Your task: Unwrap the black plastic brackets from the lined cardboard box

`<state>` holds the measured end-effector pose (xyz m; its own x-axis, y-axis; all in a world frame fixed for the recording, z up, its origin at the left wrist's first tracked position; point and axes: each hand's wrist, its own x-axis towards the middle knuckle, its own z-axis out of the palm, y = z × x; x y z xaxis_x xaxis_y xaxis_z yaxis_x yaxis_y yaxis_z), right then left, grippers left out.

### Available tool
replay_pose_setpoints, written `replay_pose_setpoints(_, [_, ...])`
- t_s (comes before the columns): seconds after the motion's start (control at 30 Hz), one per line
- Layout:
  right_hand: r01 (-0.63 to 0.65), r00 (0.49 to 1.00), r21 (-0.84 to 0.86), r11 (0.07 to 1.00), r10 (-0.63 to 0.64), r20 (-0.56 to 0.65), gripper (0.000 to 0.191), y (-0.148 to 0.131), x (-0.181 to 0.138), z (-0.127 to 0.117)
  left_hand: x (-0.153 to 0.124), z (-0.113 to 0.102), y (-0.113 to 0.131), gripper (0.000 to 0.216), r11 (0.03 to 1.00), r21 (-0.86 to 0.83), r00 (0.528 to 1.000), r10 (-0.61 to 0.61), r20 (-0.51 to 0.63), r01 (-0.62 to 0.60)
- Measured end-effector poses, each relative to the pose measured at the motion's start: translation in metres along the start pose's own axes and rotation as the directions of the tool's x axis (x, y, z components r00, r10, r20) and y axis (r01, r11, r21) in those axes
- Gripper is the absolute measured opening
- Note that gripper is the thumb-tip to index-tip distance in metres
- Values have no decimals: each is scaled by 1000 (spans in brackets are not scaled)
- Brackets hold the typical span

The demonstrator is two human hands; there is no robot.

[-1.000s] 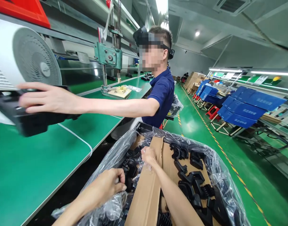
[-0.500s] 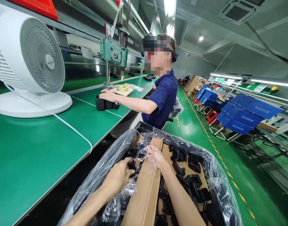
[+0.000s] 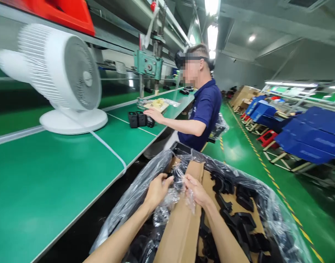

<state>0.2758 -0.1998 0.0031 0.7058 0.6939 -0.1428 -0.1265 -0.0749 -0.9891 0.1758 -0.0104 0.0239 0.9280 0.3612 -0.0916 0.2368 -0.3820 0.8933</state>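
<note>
On my far left the white fan stands on the green tabletop, its cord trailing toward the edge. Further along, a co-worker's hand rests by some small black blocks under a green press. In front of me is a box lined with a clear plastic bag. My left hand is closed on a bunch of that plastic at the box's left side, fingers pinched tight. Just beside it, my right hand grips another fold of the same plastic, above an upright cardboard divider. The two hands are close together, nearly touching. Right of the divider, black plastic parts lie piled in the box. Beyond, on the right, blue crates sit along the green floor.
</note>
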Motion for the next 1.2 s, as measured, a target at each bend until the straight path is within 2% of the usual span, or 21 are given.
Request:
replay_pose_setpoints(0.1, [44,999,-144,989,-38,38,37,-4,1,5,8,1,2,38,996,-71,998,57,-11,-58])
replay_pose_setpoints(0.17, [57,998,-249,967,-52,29,35,-3,4,8,12,6,3,34,993,-102,998,54,-18,-56])
replay_pose_setpoints(0.27, [39,993,-402,915,-80,-86,29,7,7,7,14,17,8,32,988,-145,997,41,-73,-51])
replay_pose_setpoints(0.37, [-10,956,-535,845,-148,-252,31,18,6,5,17,19,22,31,970,-220,987,77,-143,-108])
replay_pose_setpoints(0.43, [-41,944,-605,795,-168,-285,29,21,4,8,24,10,35,34,952,-273,976,85,-199,-139])
replay_pose_setpoints(0.47, [-43,951,-637,770,-164,-264,27,20,3,11,29,2,42,35,945,-294,968,76,-237,-146])
replay_pose_setpoints(0.57, [12,986,-720,694,-127,-106,16,16,7,26,39,-34,61,38,927,-329,928,48,-371,-179])
replay_pose_setpoints(0.63, [54,995,-765,642,-101,-15,14,12,15,39,37,-61,68,47,920,-358,921,9,-389,-160])
replay_pose_setpoints(0.77, [26,1000,-857,515,-8,25,16,7,42,64,10,-105,66,56,928,-370,965,-68,-253,-32])
replay_pose_setpoints(0.87, [-73,989,-908,413,147,-13,16,9,67,80,-16,-121,53,57,948,-312,992,-87,-86,56])
replay_pose_setpoints(0.97, [-177,956,-925,337,282,-80,19,11,90,92,-37,-126,41,58,966,-238,994,-88,63,101])
replay_pose_setpoints(1.03, [-224,937,-923,313,329,-116,21,11,99,95,-49,-127,36,56,978,-174,986,-86,144,111])
replay_pose_setpoints(1.2, [-267,949,-893,362,262,-178,23,2,88,76,-72,-117,19,45,993,-34,953,-95,288,110])
